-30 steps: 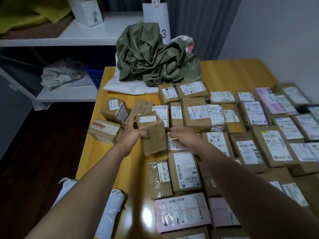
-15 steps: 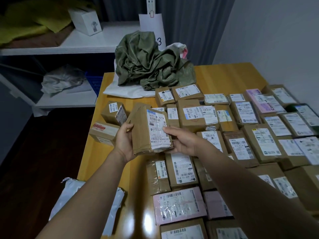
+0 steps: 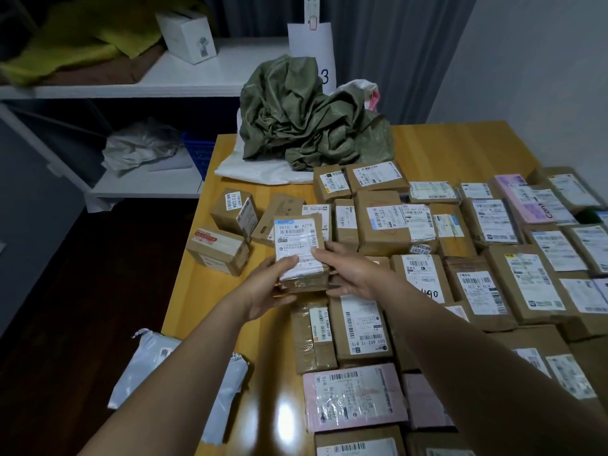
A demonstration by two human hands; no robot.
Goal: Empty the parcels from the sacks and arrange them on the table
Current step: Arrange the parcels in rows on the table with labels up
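A person's left hand [image 3: 266, 291] and right hand [image 3: 348, 274] gripped the near end of a brown parcel [image 3: 301, 248], with the left thumb on its label and the right fingers curled round its edge. The label faced up. The parcel's long axis ran away from the fingers toward the crumpled green sack [image 3: 302, 116]. This looked like the placing step. Next it probably needed lowering flat onto the table [image 3: 444, 146], into what seemed a gap in the rows beneath the fingers.

The wooden surface [image 3: 460, 149] carries taped cardboard parcels [image 3: 360, 324] laid label-up in close rows across its right and near parts, with a pink parcel [image 3: 353, 396] among them. Two small boxes [image 3: 234, 212] sit by the left edge. At the far end, a crumpled green sack [image 3: 296, 126] lies on a white sack [image 3: 256, 169].
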